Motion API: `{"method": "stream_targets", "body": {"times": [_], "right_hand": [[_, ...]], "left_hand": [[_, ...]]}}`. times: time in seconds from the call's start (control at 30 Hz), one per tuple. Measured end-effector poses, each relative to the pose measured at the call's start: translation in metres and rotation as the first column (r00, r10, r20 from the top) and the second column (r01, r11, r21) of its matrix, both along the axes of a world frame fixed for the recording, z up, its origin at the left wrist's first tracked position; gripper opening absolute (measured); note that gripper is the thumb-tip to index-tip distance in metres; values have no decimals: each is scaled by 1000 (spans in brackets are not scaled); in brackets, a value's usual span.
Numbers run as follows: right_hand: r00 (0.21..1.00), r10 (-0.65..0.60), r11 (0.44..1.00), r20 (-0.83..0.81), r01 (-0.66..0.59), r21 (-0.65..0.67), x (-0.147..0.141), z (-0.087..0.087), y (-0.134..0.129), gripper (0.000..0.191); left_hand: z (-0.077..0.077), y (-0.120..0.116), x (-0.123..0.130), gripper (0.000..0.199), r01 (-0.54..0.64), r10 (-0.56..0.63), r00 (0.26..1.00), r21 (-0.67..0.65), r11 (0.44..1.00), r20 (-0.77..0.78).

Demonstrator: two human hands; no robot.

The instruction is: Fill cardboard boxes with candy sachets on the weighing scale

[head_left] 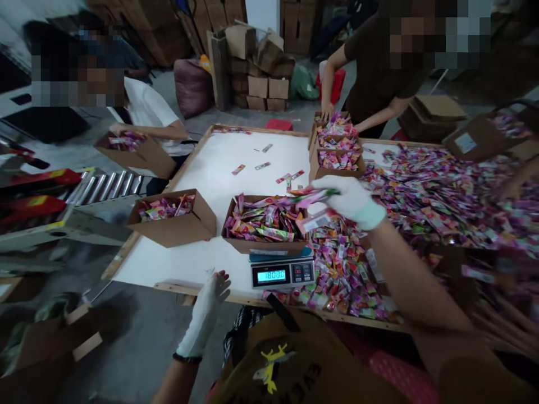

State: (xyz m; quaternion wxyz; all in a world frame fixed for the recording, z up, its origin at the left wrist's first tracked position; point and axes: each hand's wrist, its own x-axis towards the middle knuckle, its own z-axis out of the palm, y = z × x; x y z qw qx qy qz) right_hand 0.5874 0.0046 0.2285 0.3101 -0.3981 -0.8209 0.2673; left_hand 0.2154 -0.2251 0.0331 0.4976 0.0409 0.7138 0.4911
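My right hand [347,199], in a white glove, grips several colourful candy packets [314,199] beside the right end of an open cardboard box [256,246]. That box is full of similar packets and rests on a digital scale [283,274] with a lit display. Loose packets [341,264] are heaped under my right forearm, to the right of the scale. Over the table's near edge, left of the scale, hovers my gloved left hand [209,297], its fingers apart and nothing in it.
Left of the scale another filled box [174,219] stands on the white table [197,168]. A large packet pile [438,191] covers the right side. Across the table a person [379,67] handles filled boxes [339,163]. At left, another person [151,109] holds a box [137,154] near a roller conveyor [105,188].
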Motion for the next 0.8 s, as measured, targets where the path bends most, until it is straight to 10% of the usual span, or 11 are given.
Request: {"method": "stream_targets", "body": {"times": [0.23, 0.43, 0.6, 0.8], "right_hand": [[926, -127, 976, 357, 182, -124, 121, -7, -38, 66], [929, 2, 996, 369, 32, -87, 22, -12, -39, 56], [736, 109, 994, 668, -101, -51, -73, -22, -21, 53], [753, 123, 991, 647, -126, -42, -74, -35, -2, 31]], "left_hand": [[-25, -14, 9, 27, -25, 30, 999, -137, 990, 36], [-32, -9, 7, 26, 10, -5, 999, -106, 994, 42], [-29, -10, 5, 25, -15, 17, 1000, -59, 998, 24], [-37, -39, -5, 27, -71, 74, 997, -137, 988, 18]]}}
